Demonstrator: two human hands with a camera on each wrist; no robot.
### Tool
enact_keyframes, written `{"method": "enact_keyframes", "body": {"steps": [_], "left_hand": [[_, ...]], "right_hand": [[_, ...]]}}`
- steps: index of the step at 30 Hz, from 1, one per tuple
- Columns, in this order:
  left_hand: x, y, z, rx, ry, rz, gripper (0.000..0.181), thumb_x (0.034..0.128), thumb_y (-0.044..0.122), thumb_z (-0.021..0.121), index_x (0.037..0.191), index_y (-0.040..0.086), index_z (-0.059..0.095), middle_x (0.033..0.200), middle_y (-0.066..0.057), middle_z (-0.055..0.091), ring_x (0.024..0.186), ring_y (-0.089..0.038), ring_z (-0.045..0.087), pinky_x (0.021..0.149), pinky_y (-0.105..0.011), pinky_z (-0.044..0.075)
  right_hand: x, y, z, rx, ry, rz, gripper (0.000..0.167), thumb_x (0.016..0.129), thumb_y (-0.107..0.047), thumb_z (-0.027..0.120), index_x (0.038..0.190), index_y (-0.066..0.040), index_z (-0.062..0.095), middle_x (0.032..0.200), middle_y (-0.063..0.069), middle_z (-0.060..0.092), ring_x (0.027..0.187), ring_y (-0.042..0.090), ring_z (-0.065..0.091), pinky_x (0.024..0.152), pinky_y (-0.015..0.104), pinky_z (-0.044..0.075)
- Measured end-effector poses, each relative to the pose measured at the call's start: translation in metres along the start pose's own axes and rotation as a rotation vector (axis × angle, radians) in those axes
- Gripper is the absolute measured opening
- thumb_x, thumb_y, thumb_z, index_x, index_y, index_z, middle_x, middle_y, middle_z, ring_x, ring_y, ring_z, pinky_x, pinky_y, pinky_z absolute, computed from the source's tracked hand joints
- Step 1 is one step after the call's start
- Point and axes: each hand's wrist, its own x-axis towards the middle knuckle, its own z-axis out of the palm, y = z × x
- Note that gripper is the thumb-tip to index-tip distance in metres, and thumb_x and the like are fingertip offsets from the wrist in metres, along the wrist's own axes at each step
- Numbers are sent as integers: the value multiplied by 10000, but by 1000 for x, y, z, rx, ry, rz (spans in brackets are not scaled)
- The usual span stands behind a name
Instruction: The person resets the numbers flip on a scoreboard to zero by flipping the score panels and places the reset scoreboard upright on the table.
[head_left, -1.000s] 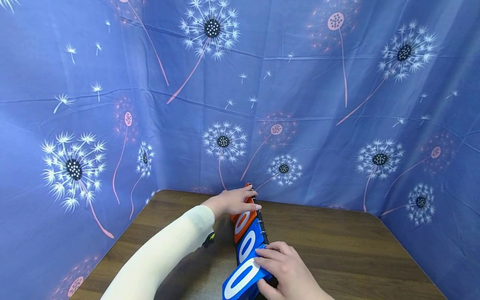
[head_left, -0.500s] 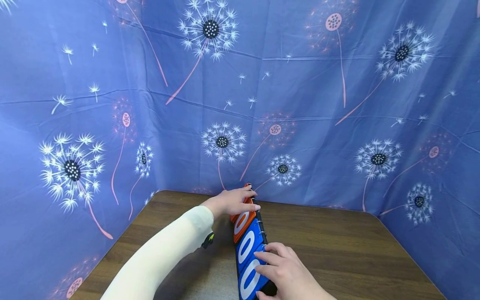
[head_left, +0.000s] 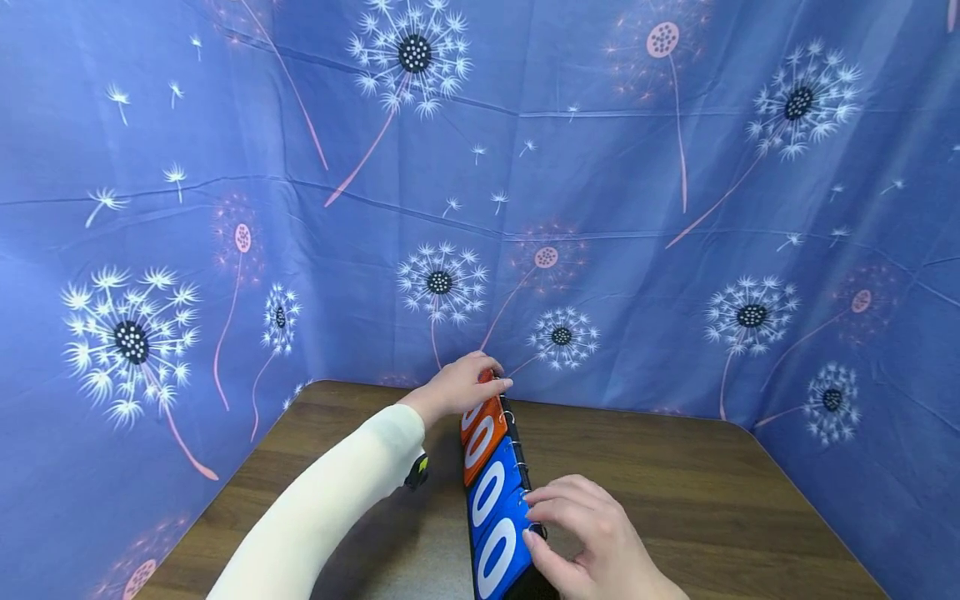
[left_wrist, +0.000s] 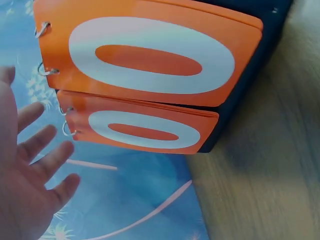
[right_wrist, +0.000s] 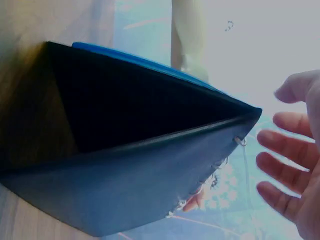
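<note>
A tabletop flip scoreboard stands tent-like, its top edge running away from me. Two orange number cards reading 0 hang from metal rings at its far half. Nearer to me are blue number cards, also showing 0. My left hand is at the far end of the top edge; the left wrist view shows its fingers spread beside the rings. At the near end is my right hand, fingers loosely bent. In the right wrist view they stand apart from the black back panel.
The scoreboard stands on a brown wooden table. Behind and at both sides hangs a blue dandelion-print cloth. My left forearm in a cream sleeve reaches across the left side of the table.
The near blue card, lifted outward by the right hand a second ago, now lies flat on the board. My right hand has drawn slightly right; the left has shifted toward the far end.
</note>
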Motion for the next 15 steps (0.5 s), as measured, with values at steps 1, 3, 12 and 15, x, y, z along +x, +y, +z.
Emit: {"method": "enact_keyframes", "body": {"steps": [1, 3, 12, 15], "left_hand": [[2, -1, 0, -13, 32, -1, 534, 1004, 642, 504, 1300, 226, 662, 1360, -22, 615, 1230, -247, 612, 1082, -480, 501], [5, -3, 1, -35, 77, -15, 462, 1019, 584, 520, 1249, 215, 676, 1291, -35, 631, 1147, -233, 618, 1039, -461, 517], [16, -11, 10, -32, -2, -112, 641, 998, 634, 511, 1515, 254, 512, 1597, -39, 477, 1487, -296, 445, 1216, -604, 334], [18, -12, 12, -43, -59, -118, 686, 990, 639, 522, 1562, 267, 451, 1616, -40, 464, 1507, -302, 423, 1224, -638, 296]], "right_hand": [[0, 0, 0, -3, 18, 25, 229, 824, -172, 845, 996, -279, 738, 1008, -132, 747, 943, 30, 655, 822, 198, 548], [0, -1, 1, -23, 24, 91, 246, 808, -169, 858, 1012, -253, 750, 915, -187, 699, 855, -9, 619, 753, 132, 519], [2, 2, -5, -33, -342, 410, 430, 957, -454, 700, 1301, -198, 719, 900, -194, 664, 764, -86, 526, 612, 180, 480], [3, 6, -6, 0, -408, 423, 480, 984, -485, 651, 1356, -183, 687, 985, -148, 719, 785, -92, 555, 623, 192, 500]]}}
